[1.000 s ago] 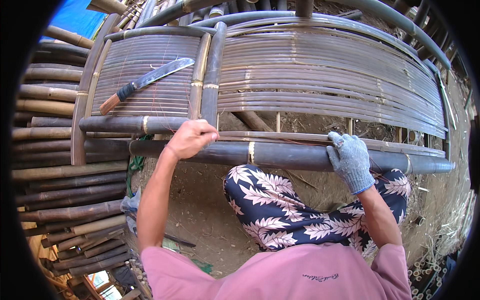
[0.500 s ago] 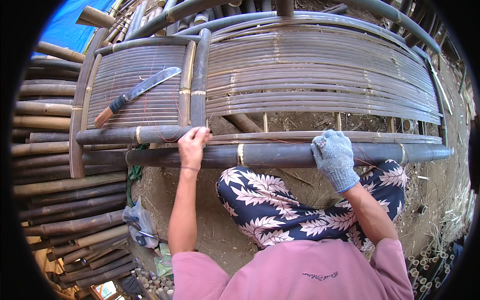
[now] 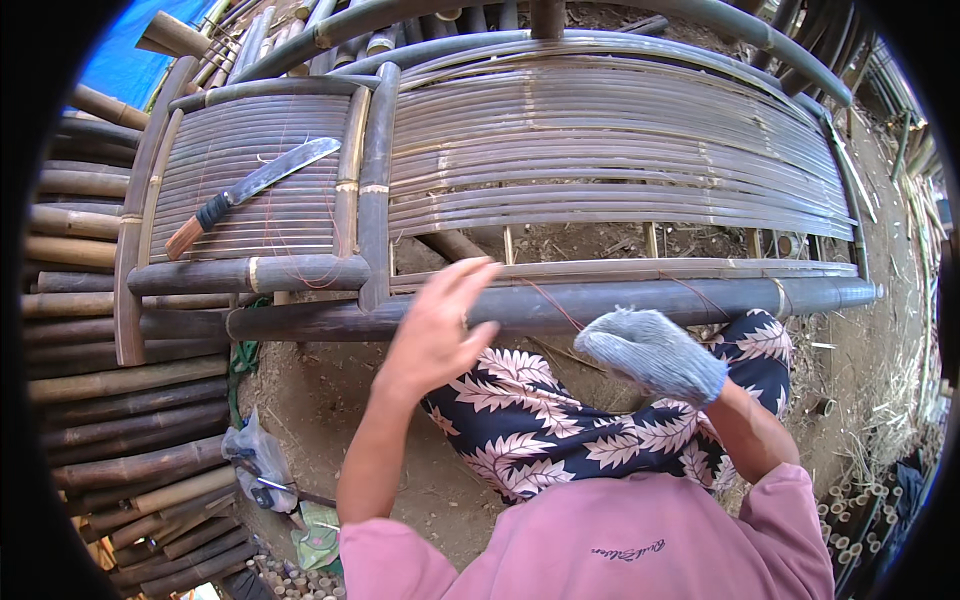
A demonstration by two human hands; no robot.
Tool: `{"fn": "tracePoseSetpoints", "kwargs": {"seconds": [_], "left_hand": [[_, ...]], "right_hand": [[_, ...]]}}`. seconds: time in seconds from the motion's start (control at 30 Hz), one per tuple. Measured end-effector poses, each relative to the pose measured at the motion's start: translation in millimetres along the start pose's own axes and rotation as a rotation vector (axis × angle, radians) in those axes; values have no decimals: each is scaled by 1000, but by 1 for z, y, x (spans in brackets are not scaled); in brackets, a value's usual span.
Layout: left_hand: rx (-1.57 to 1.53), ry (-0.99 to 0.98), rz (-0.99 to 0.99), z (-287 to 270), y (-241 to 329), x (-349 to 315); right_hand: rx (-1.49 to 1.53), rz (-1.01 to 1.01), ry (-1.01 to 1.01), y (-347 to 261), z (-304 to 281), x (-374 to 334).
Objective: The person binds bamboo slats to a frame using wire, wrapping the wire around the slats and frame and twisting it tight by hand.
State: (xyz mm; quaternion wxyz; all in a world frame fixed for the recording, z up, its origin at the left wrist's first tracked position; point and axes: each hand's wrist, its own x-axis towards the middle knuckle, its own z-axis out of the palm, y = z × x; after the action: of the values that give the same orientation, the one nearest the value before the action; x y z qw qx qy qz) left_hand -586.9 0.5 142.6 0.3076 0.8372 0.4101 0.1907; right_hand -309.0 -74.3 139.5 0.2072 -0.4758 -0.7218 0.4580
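My bare left hand (image 3: pixel 440 325) is raised near the front bamboo pole (image 3: pixel 540 308), its fingers spread and nothing held in it. On my right hand (image 3: pixel 652 352) is a grey knit glove; its fingers are closed, and a thin reddish cord (image 3: pixel 553 303) runs taut from the pole to its fingertips. The pole is the front rail of a bamboo bench frame, with a seat of split bamboo slats (image 3: pixel 620 150). A few slats (image 3: pixel 640 269) lie along the rail, parted from the rest by a gap. Another reddish cord (image 3: pixel 695 292) loops over the pole farther right.
A large knife (image 3: pixel 250 192) with a wood handle lies on the bench's left slatted panel (image 3: pixel 240 160). Stacked bamboo poles (image 3: pixel 140 390) fill the left side, beside a clear plastic bag (image 3: pixel 258 462). Cut bamboo pieces (image 3: pixel 860 520) lie at lower right. My crossed legs (image 3: pixel 600 420) are under the front rail.
My left hand has opened and moved right and toward me, off the pole. My gloved right hand has come off the pole, turned leftward and lowered, with the cord stretched from it.
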Motion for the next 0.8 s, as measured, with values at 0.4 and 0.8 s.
{"fn": "tracePoseSetpoints", "kwargs": {"seconds": [0.4, 0.8], "left_hand": [[169, -290, 294, 59, -49, 67], [-22, 193, -318, -12, -88, 58]], "right_hand": [[-672, 247, 379, 9, 10, -31], [285, 366, 800, -21, -106, -14]]}}
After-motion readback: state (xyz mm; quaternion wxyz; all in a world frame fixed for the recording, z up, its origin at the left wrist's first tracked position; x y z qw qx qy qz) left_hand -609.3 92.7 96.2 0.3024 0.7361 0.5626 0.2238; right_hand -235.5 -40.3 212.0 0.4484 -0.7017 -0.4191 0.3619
